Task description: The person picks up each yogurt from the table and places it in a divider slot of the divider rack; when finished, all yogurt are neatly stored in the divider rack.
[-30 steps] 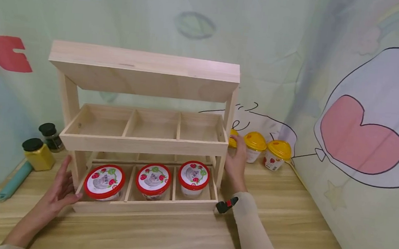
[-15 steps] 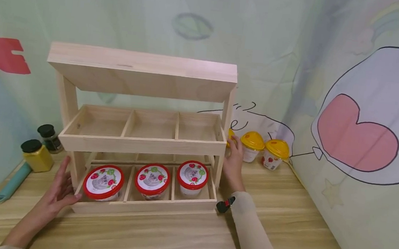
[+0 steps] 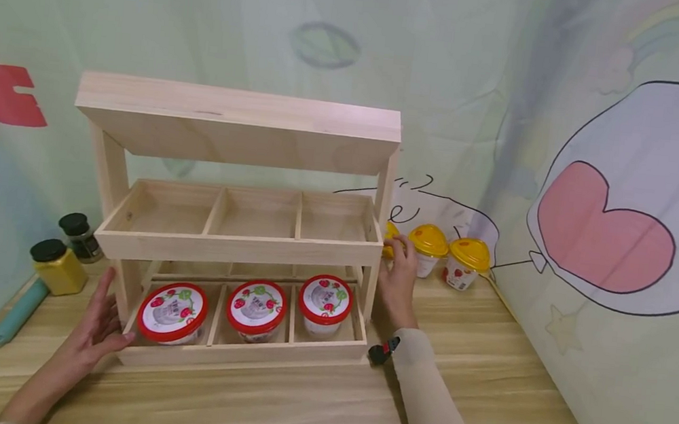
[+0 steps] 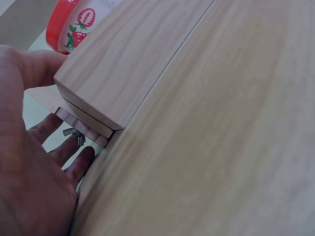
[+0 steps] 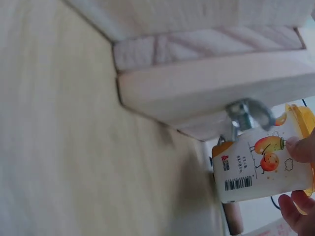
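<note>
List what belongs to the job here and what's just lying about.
Seemingly part of the job:
wooden rack
grasped yellow-lidded cup
two other yellow-lidded cups
red-lidded tubs in the rack

Apparently just lying about:
black-lidded yellow jar
black-lidded dark jar
teal roll

Matt wooden rack (image 3: 237, 250), shiny metal wing nut (image 5: 239, 117), glossy plastic lids (image 3: 469, 253).

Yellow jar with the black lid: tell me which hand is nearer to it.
Left. The left hand is at the front corner of the wooden rack, just right of the yellow jar; the right hand is across the rack, far from the jar, holding a yellow-lidded cup.
</note>
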`<state>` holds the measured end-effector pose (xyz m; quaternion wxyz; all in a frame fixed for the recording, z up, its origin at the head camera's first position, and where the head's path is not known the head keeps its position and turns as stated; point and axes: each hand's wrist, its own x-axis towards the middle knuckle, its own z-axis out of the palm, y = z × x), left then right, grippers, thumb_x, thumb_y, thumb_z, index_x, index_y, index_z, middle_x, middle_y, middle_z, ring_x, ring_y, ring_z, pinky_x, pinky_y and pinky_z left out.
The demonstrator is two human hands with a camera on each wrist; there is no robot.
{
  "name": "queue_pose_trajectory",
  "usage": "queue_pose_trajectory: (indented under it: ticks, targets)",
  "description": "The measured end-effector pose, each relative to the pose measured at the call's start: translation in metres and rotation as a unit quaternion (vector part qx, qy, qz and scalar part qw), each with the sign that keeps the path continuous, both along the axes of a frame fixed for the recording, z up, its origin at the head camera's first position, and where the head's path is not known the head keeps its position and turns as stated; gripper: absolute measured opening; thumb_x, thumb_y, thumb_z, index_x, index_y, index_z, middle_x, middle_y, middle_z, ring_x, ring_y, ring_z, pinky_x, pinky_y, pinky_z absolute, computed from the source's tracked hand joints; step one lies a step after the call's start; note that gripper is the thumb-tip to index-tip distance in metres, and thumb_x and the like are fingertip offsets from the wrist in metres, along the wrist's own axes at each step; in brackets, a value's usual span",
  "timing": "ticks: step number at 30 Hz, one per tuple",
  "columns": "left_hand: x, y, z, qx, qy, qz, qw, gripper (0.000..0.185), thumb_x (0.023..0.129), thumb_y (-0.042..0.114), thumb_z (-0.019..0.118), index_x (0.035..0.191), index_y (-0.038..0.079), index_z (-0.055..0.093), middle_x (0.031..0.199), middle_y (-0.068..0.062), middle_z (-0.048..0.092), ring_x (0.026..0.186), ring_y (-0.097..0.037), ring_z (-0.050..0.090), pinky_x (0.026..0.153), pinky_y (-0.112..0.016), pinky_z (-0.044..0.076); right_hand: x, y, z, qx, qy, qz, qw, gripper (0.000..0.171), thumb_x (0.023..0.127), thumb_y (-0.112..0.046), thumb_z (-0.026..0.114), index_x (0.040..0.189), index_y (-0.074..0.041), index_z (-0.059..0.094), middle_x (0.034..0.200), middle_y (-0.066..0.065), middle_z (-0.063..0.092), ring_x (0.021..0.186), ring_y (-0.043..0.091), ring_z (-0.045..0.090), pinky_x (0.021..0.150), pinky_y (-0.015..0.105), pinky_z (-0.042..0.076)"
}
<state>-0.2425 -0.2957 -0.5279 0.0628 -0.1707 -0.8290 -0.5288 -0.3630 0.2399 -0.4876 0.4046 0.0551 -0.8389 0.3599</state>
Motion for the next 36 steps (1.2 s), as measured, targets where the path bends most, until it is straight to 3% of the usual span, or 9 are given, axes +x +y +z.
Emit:
queue_pose_trajectory:
  ticks: [7, 10, 15, 17, 20, 24, 26, 36]
  targets:
    - [-0.002, 0.001, 0.001, -0.002, 0.008, 0.001, 1.0, 0.114, 0.1, -0.006, 0.063, 0.171, 0.037, -0.015, 0.174, -0.014, 0.015, 0.128, 0.023, 0.032, 0.102, -0.001, 0.033, 0.004, 0.004, 0.015, -0.012, 0.032, 0.007, 0.999, 0.022, 0.089, 0.008, 0.074, 0.109, 0.001, 0.071, 0.134, 0.025, 0.065, 0.128, 0.047, 0.062, 0.115, 0.059, 0.048]
    - [-0.002, 0.002, 0.0, 0.002, 0.012, 0.001, 0.9999, 0.115, 0.099, -0.007, 0.063, 0.172, 0.036, -0.014, 0.17, -0.01, 0.021, 0.126, 0.023, 0.032, 0.102, -0.001, 0.034, 0.006, 0.007, 0.024, -0.013, 0.04, 0.012, 0.999, 0.022, 0.089, 0.008, 0.075, 0.11, 0.001, 0.071, 0.136, 0.024, 0.066, 0.124, 0.045, 0.064, 0.1, 0.054, 0.057]
    - [-0.002, 0.003, 0.0, 0.003, 0.014, 0.002, 0.9999, 0.115, 0.099, -0.008, 0.064, 0.172, 0.035, -0.014, 0.162, 0.012, 0.025, 0.125, 0.022, 0.033, 0.101, -0.002, 0.035, 0.011, 0.01, 0.038, -0.022, 0.038, 0.027, 0.999, 0.024, 0.09, 0.007, 0.078, 0.112, 0.002, 0.07, 0.138, 0.023, 0.064, 0.111, 0.041, 0.068, 0.075, 0.048, 0.062]
    - [-0.002, 0.003, 0.0, 0.003, 0.013, 0.002, 0.9999, 0.115, 0.099, -0.007, 0.064, 0.172, 0.036, -0.014, 0.161, 0.013, 0.025, 0.124, 0.022, 0.034, 0.101, -0.002, 0.035, 0.014, 0.011, 0.045, -0.033, 0.034, 0.036, 0.998, 0.025, 0.09, 0.006, 0.079, 0.114, 0.002, 0.07, 0.139, 0.023, 0.064, 0.11, 0.041, 0.069, 0.075, 0.05, 0.063]
    - [-0.003, 0.003, 0.0, 0.0, 0.012, 0.003, 0.9999, 0.115, 0.099, -0.007, 0.064, 0.172, 0.036, -0.014, 0.163, -0.001, 0.026, 0.123, 0.021, 0.034, 0.1, -0.002, 0.036, 0.019, 0.013, 0.053, -0.046, 0.032, 0.046, 0.997, 0.025, 0.092, 0.004, 0.079, 0.116, 0.002, 0.071, 0.14, 0.023, 0.063, 0.118, 0.043, 0.068, 0.079, 0.056, 0.064]
    - [-0.001, 0.001, -0.001, -0.003, 0.002, 0.006, 1.0, 0.115, 0.1, -0.005, 0.064, 0.171, 0.037, -0.015, 0.17, -0.022, 0.016, 0.127, 0.022, 0.032, 0.101, -0.001, 0.034, 0.024, 0.017, 0.062, -0.057, 0.033, 0.049, 0.997, 0.025, 0.094, 0.001, 0.078, 0.118, 0.0, 0.072, 0.142, 0.021, 0.064, 0.126, 0.042, 0.065, 0.088, 0.06, 0.063]
    - [0.001, 0.0, -0.001, -0.004, -0.004, 0.008, 1.0, 0.114, 0.101, -0.003, 0.064, 0.171, 0.038, -0.016, 0.172, -0.024, 0.012, 0.127, 0.022, 0.03, 0.101, -0.001, 0.033, 0.026, 0.02, 0.066, -0.061, 0.037, 0.047, 0.996, 0.026, 0.095, 0.0, 0.079, 0.12, -0.001, 0.073, 0.143, 0.02, 0.065, 0.127, 0.041, 0.065, 0.089, 0.059, 0.063]
    - [0.0, -0.001, 0.0, -0.006, -0.002, 0.002, 1.0, 0.112, 0.103, -0.001, 0.063, 0.171, 0.039, -0.017, 0.178, -0.009, 0.01, 0.129, 0.024, 0.029, 0.101, 0.0, 0.032, 0.04, 0.037, 0.096, -0.061, 0.058, 0.041, 0.996, 0.036, 0.096, -0.012, 0.081, 0.131, -0.005, 0.074, 0.148, 0.015, 0.066, 0.125, 0.036, 0.065, 0.088, 0.055, 0.059]
